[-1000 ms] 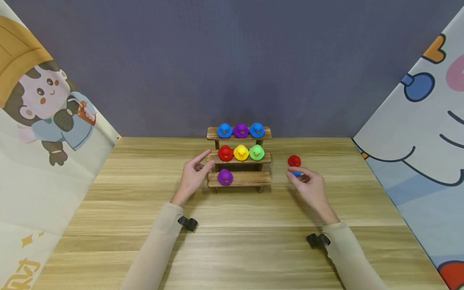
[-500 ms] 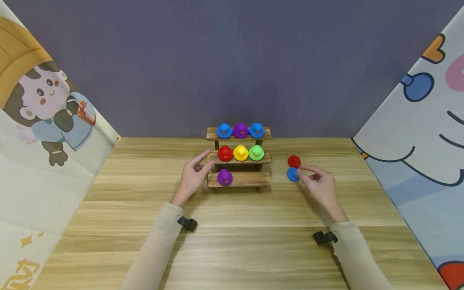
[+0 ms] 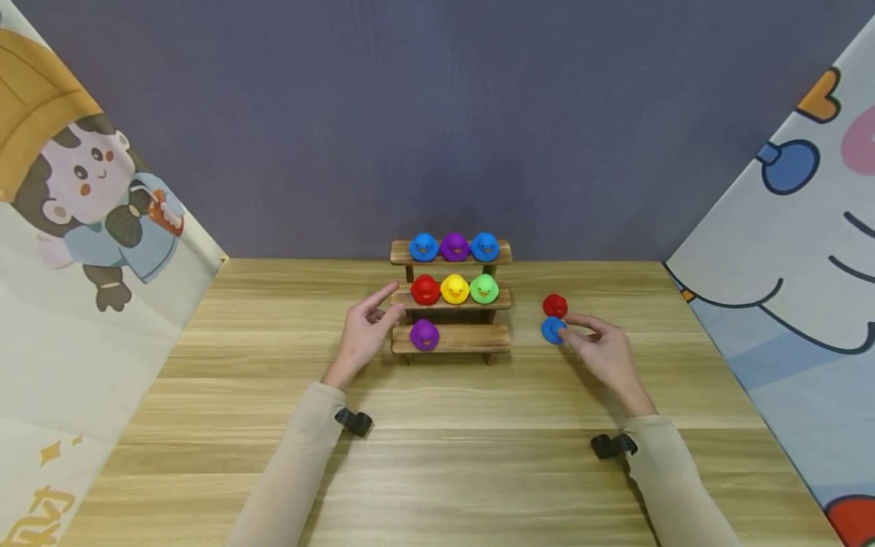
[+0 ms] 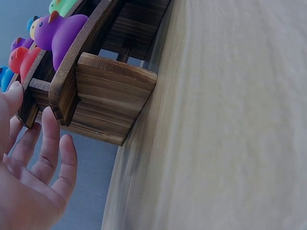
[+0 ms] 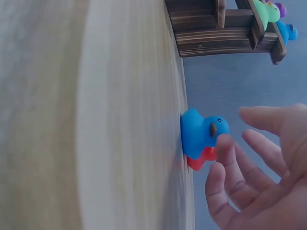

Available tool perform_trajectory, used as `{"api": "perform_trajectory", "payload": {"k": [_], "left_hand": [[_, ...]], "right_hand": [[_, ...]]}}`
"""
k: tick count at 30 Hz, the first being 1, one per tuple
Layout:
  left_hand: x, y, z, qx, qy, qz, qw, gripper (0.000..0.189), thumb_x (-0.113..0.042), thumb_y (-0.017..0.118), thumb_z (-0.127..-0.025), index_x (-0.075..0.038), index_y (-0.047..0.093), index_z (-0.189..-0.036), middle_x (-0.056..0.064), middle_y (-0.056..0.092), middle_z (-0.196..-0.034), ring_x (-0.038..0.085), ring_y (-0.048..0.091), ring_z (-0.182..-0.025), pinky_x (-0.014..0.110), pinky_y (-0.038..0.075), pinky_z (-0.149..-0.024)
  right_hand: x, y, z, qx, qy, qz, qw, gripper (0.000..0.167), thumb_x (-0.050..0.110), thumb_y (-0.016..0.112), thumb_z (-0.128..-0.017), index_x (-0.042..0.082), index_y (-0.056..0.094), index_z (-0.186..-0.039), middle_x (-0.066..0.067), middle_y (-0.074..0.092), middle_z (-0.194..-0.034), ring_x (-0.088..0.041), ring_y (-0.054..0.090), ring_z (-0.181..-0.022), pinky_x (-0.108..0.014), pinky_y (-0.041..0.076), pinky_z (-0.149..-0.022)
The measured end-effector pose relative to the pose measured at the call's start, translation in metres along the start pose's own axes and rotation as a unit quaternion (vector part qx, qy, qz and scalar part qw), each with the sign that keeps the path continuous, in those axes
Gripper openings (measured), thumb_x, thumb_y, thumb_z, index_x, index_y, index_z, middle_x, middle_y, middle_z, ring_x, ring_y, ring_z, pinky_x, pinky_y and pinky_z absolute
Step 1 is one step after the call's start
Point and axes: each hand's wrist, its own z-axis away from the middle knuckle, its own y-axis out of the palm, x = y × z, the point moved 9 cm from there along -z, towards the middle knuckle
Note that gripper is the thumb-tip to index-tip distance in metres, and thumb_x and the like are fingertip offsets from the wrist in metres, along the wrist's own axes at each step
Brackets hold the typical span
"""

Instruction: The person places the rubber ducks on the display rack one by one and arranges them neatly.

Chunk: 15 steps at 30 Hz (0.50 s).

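Note:
A three-tier wooden stand (image 3: pixel 472 339) holds small rubber ducks. On its lowest tier, at the left end, sits a purple duck (image 3: pixel 424 334). My left hand (image 3: pixel 364 334) is beside the stand's left end, thumb and fingers apart, fingertips right at the tier ends in the left wrist view. To the right of the stand, a blue duck (image 5: pixel 199 133) sits on the table with a red duck (image 3: pixel 555 305) just behind it. My right hand (image 3: pixel 604 355) is at the blue duck's right side. In the right wrist view its fingers (image 5: pixel 235 177) are spread, close to the duck's head.
The middle tier carries a red duck (image 3: pixel 425 289), a yellow duck (image 3: pixel 454 289) and a green duck (image 3: pixel 484 289). Two blue ducks flank a purple duck (image 3: pixel 454 247) on the top tier. A dark wall (image 3: pixel 437 121) rises behind the wooden table (image 3: pixel 437 471); printed panels stand at both sides.
My right hand has drawn back to the right from over the blue duck, which now shows in front of the red one. My left hand has stayed at the stand.

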Motion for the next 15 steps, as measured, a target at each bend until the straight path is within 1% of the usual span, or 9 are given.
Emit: {"api": "perform_trajectory", "payload": {"k": [3, 6, 11, 15], "left_hand": [[-0.0002, 0.0002, 0.0003, 0.001, -0.004, 0.002, 1.0000, 0.049, -0.023, 0.074, -0.103, -0.016, 0.063, -0.151, 0.029, 0.078, -0.101, 0.010, 0.069, -0.074, 0.021, 0.044, -0.055], [-0.0007, 0.0003, 0.0008, 0.002, -0.008, 0.004, 1.0000, 0.049, -0.024, 0.074, -0.103, -0.017, 0.063, -0.150, 0.029, 0.078, -0.101, 0.010, 0.068, -0.075, 0.021, 0.044, -0.055], [-0.0010, -0.0001, 0.0008, 0.001, -0.007, 0.007, 0.9999, 0.049, -0.025, 0.074, -0.103, -0.017, 0.064, -0.150, 0.030, 0.077, -0.101, 0.011, 0.068, -0.075, 0.020, 0.044, -0.055], [0.0006, -0.0006, -0.0001, -0.003, -0.006, 0.007, 1.0000, 0.048, -0.023, 0.074, -0.103, -0.015, 0.064, -0.149, 0.031, 0.077, -0.099, 0.010, 0.068, -0.074, 0.020, 0.043, -0.055]], "right_hand": [[-0.0004, 0.0021, -0.0015, 0.011, -0.003, -0.005, 0.9999, 0.045, 0.034, 0.076, -0.100, 0.008, 0.072, -0.137, -0.022, 0.076, -0.128, 0.010, 0.070, -0.083, -0.020, 0.053, -0.066], [-0.0011, 0.0039, -0.0027, 0.021, 0.000, -0.007, 0.9998, 0.046, 0.033, 0.077, -0.100, 0.008, 0.072, -0.138, -0.020, 0.072, -0.136, 0.015, 0.066, -0.082, -0.020, 0.053, -0.067], [-0.0035, 0.0067, -0.0042, 0.033, 0.009, 0.002, 0.9994, 0.048, 0.032, 0.077, -0.100, 0.007, 0.070, -0.140, -0.020, 0.066, -0.147, 0.015, 0.064, -0.082, -0.018, 0.053, -0.067], [-0.0044, 0.0075, -0.0050, 0.036, 0.011, 0.005, 0.9993, 0.048, 0.031, 0.077, -0.100, 0.006, 0.070, -0.140, -0.021, 0.067, -0.145, 0.015, 0.064, -0.083, -0.017, 0.054, -0.069]]}}
